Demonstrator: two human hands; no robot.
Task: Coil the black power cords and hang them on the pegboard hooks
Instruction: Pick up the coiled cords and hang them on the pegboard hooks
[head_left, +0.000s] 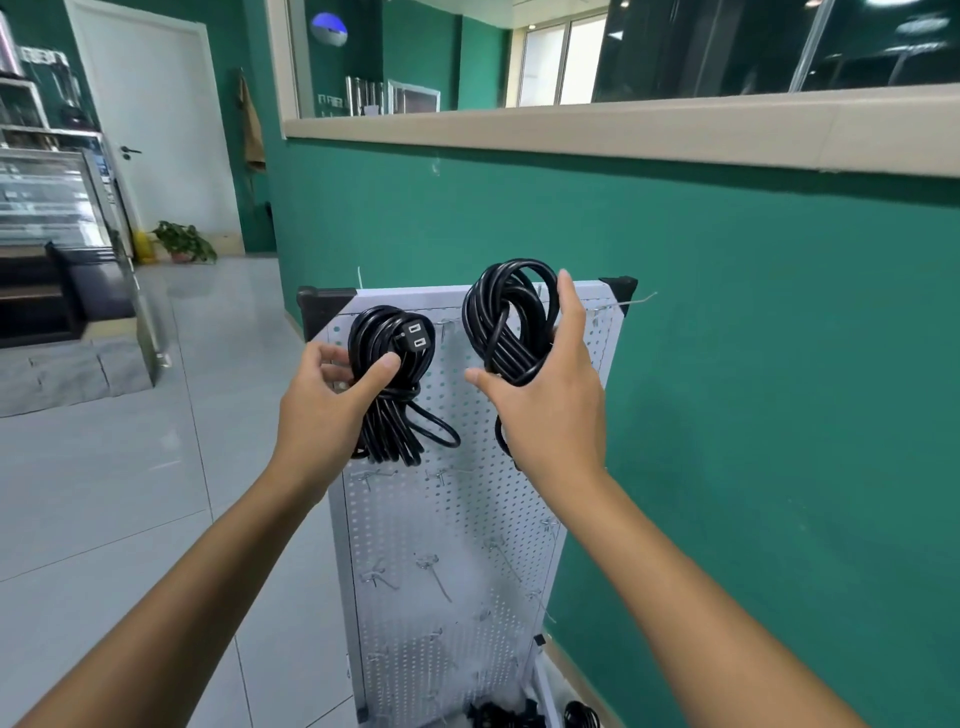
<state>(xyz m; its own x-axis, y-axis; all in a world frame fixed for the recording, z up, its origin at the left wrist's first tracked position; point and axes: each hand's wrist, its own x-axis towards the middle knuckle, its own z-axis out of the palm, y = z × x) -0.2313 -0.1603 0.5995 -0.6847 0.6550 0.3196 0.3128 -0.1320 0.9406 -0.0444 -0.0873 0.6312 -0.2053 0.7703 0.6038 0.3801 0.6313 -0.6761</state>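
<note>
Cords first: two black coiled bundles, both held up in front of the white pegboard (457, 519), upper part. Left coil (387, 379) sits in the left hand (324, 400), thumb curled across its front, fingers wrapped round behind; plug w/ two slots faces out near the top, one loose loop sticks out to the right below the thumb. Right coil (511, 322) is gripped by the right hand (550, 400), fingers up along its right side, thumb hooked under the lower strands; the coil rises above the board's top edge. Wire hooks (434, 569) dot the board below both hands, bare. More black cords (501, 714) lie at the board's foot, well below the hands. Behind the board: green wall (753, 364) w/ a beige ledge above. Left of the left hand, grey tiled floor (130, 493), and far back a white door (166, 119) and potted plant (184, 241).
</note>
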